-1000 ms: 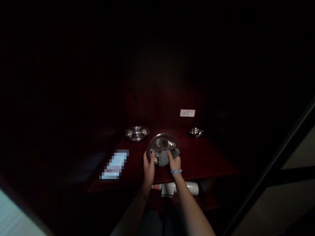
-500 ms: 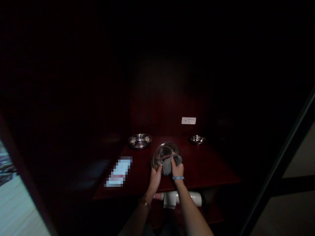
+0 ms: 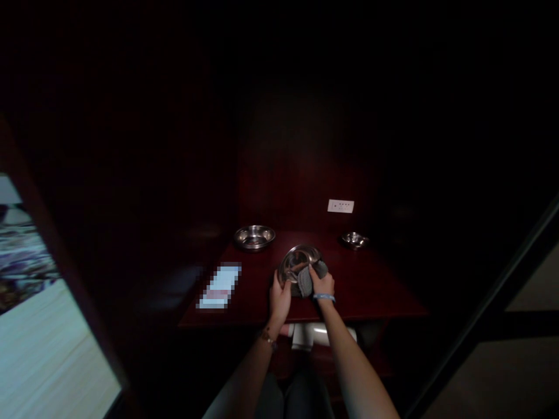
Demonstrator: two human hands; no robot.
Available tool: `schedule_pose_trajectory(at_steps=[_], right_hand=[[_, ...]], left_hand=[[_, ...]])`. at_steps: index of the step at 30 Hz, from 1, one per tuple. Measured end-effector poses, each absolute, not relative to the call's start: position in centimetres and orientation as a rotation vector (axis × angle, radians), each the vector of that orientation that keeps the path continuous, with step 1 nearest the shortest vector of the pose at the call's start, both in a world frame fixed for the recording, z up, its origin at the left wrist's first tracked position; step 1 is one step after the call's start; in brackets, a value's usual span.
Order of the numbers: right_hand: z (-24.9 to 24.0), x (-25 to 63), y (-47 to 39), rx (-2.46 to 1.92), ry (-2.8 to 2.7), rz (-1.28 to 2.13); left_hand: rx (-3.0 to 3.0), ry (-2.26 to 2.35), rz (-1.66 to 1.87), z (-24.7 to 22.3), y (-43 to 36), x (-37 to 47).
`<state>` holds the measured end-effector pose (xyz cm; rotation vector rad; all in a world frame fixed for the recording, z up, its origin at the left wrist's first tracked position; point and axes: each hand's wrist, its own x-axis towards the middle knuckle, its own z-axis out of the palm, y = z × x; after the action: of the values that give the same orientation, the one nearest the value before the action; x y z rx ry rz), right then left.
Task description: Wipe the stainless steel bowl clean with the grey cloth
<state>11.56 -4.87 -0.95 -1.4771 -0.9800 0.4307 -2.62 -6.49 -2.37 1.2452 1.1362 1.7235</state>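
Observation:
A shiny metal bowl (image 3: 301,256) is held tilted above the front half of the dark red desk (image 3: 367,291). My left hand (image 3: 280,297) is closed on the bowl's left edge, thumb at the near rim. A grey cloth (image 3: 305,281) is gripped in my right hand (image 3: 323,283), which presses it against the bowl's right near side. Part of the cloth drapes over the near rim. The right fingertips behind the bowl are hidden.
A wider metal basin (image 3: 255,238) stands at the back left and a small metal bowl (image 3: 354,240) at the back right. A pixelated pale rectangle (image 3: 220,285) lies on the left. The wall has a white socket (image 3: 340,206). Under the desktop is a white cylinder (image 3: 323,334).
The bowl has turned in my hands, showing more of its smooth inside. My left hand has shifted up along its left edge. The view has tilted slightly, moving the scene up and right.

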Motion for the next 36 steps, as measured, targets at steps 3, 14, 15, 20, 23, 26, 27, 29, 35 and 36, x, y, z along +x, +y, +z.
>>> schedule_pose_trajectory(at_steps=[3,14,15,20,23,26,27,29,35,36], right_hand=[[-1.0,11.7,-5.0,-1.455,-0.953,0.436],[-1.2,11.5,-5.3,-1.248,-0.916,0.535],[-1.1,11.4,-5.3,-1.23,-0.924,0.557],[-0.8,11.0,-5.2,-1.002,-0.955,0.778],[-0.9,10.6,-5.3,-0.926,-1.032,0.86],[-1.0,10.3,-5.5,-0.996,-1.138,0.895],[-1.1,10.3,-5.5,-1.016,-1.155,0.896],[-1.2,10.4,-5.4,-1.003,-1.148,0.889],[-1.9,11.1,-4.8,-0.925,-1.039,0.837],[-2.0,11.2,-4.7,-0.933,-1.031,0.831]], left_hand=[[1.324,1.058,1.771,-2.3,-6.4,-2.6],[1.401,0.887,1.596,-1.6,-6.3,-1.4],[1.402,0.883,1.585,-1.7,-6.1,-1.4],[1.334,0.924,1.593,-2.0,-5.5,-1.8],[1.277,0.941,1.603,-1.9,-5.5,-2.0],[1.222,0.945,1.634,-1.6,-5.6,-2.0],[1.219,0.939,1.64,-1.5,-5.7,-2.0],[1.231,0.926,1.636,-1.4,-5.8,-1.9],[1.343,0.897,1.678,-1.5,-6.0,-1.9],[1.361,0.886,1.691,-1.5,-6.0,-1.9]])
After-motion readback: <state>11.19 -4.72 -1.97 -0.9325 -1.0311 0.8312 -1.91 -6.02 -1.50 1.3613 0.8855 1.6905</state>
